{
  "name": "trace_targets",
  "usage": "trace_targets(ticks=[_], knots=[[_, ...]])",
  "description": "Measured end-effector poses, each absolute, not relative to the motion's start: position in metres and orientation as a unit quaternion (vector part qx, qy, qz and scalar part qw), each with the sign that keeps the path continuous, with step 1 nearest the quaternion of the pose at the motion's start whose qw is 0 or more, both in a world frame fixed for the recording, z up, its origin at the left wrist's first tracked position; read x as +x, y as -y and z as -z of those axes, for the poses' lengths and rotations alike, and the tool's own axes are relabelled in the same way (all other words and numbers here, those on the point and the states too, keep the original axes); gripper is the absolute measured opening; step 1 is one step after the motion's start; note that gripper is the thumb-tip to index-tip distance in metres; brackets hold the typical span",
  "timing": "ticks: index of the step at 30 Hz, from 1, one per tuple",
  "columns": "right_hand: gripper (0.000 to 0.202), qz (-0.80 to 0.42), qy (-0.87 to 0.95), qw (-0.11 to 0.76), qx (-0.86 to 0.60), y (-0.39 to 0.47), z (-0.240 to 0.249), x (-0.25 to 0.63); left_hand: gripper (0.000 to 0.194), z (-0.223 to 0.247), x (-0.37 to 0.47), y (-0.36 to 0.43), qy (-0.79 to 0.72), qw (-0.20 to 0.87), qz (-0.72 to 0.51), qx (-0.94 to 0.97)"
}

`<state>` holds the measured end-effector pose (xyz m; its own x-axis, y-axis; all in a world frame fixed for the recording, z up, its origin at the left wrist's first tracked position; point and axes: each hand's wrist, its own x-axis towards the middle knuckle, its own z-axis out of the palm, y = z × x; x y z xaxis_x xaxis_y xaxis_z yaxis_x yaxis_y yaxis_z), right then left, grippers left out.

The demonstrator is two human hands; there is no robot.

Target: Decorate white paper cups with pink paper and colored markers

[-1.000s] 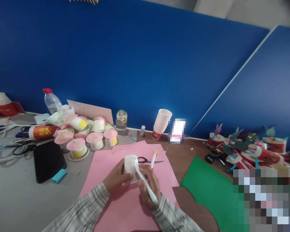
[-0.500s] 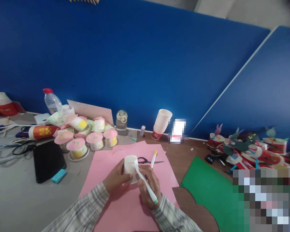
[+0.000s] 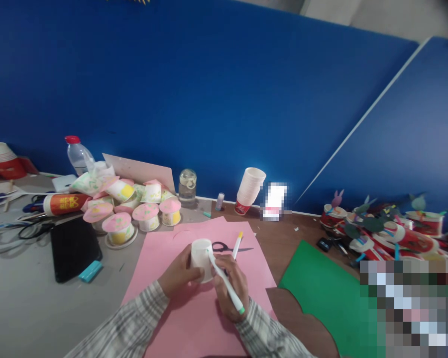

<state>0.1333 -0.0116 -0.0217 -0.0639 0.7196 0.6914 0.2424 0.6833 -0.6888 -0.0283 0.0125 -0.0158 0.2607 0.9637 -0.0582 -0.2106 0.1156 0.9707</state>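
A white paper cup (image 3: pixel 200 252) is gripped from its left side by my left hand (image 3: pixel 179 273), thumb across its front. My right hand (image 3: pixel 230 288) is closed around a white marker with a green end (image 3: pixel 228 287), its tip at the cup's upper right side, where a small green mark shows. Beneath both hands lies a sheet of pink paper (image 3: pixel 194 323). Just behind my right hand, a pair of scissors (image 3: pixel 237 248) and a second marker with a yellow end (image 3: pixel 238 243) rest on the pink paper.
Several decorated cups with pink tops (image 3: pixel 117 223) stand at the left, near a black tablet-like slab (image 3: pixel 75 248). A stack of paper cups (image 3: pixel 251 186) leans by the blue partition (image 3: pixel 209 99). Green paper (image 3: pixel 317 288) lies right, below a pile of red cup crafts (image 3: pixel 406 233).
Hardly anything differs; both hands keep their hold and the marker tip stays at the cup. The whole view has shifted very slightly.
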Motion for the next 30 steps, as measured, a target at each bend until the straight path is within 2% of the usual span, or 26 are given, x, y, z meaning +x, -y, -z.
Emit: trace_targets(ticks=[5, 16, 30], knots=[[0.024, -0.185, 0.704, 0.594, -0.343, 0.0111, 0.0211, 0.1323, 0.061, 0.0144, -0.0281, -0.012, -0.39, 0.639, -0.464, 0.473], [0.018, -0.243, 0.665, 0.594, -0.381, 0.007, 0.0236, 0.1328, 0.062, 0.0093, -0.0303, -0.0137, -0.418, 0.63, -0.439, 0.486], [0.018, -0.252, 0.655, 0.599, -0.385, 0.0064, 0.0241, 0.1325, 0.06, 0.0108, -0.0315, -0.0139, -0.426, 0.634, -0.442, 0.47]])
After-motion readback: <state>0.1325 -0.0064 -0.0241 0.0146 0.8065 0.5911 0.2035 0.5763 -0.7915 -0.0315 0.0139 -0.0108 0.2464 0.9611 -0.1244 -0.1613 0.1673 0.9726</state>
